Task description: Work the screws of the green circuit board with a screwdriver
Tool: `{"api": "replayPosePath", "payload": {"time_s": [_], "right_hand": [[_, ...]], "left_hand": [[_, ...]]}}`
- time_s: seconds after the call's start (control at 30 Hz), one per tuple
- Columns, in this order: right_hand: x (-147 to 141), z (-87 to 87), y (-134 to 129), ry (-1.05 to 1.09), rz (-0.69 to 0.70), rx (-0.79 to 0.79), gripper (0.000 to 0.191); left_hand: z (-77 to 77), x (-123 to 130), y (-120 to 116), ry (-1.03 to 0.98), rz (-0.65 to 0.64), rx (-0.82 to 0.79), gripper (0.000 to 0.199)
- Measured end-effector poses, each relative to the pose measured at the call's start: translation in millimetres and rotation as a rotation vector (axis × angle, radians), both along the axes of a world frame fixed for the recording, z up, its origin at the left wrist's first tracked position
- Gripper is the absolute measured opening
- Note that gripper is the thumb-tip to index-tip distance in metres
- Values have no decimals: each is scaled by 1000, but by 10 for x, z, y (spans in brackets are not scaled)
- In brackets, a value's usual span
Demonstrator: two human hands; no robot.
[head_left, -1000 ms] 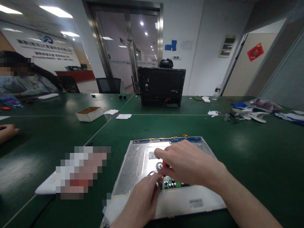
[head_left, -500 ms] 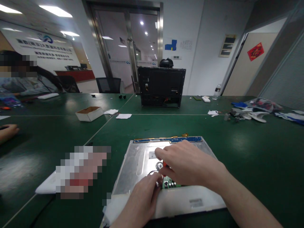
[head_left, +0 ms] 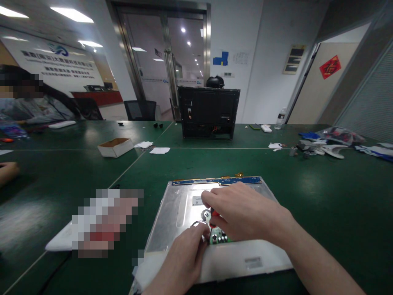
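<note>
A silver metal display panel (head_left: 181, 209) lies flat on the green table (head_left: 322, 196), with a blue circuit strip (head_left: 215, 180) along its far edge. My right hand (head_left: 245, 213) is closed around a red-handled screwdriver (head_left: 215, 214), held upright over a small green circuit board (head_left: 220, 237) near the panel's front. My left hand (head_left: 184, 258) rests on the panel's front edge, its fingertips touching the metal right beside that small board. A white strip with a label (head_left: 245, 260) runs along the panel's near side.
A black monitor housing (head_left: 208, 112) stands at the table's far side. A small cardboard box (head_left: 116, 147) and paper scraps (head_left: 159, 150) lie at the left, loose parts and bags (head_left: 331, 143) at the right. Another person's hand (head_left: 7, 171) rests at the left edge.
My hands have hardly moved over the small board. The other person's hand at the left edge has drawn back a little to the left.
</note>
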State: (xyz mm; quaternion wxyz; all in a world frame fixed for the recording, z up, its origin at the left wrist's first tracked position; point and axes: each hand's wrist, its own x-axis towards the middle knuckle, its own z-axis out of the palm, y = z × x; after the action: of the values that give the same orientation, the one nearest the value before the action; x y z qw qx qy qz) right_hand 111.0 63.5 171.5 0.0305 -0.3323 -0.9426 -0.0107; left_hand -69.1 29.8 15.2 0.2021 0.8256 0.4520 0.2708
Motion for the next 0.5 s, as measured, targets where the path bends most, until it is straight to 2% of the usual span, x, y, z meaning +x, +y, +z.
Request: {"api": "replayPosePath", "payload": {"time_s": [0.17,0.5], "right_hand": [[-17,8,19,-20,-48,-10,19],[27,8,12,-9,43,-42,11]], "left_hand": [[-32,-1,3,-19,1,39,21],[4,2,-1,15,1,-32,16]]}}
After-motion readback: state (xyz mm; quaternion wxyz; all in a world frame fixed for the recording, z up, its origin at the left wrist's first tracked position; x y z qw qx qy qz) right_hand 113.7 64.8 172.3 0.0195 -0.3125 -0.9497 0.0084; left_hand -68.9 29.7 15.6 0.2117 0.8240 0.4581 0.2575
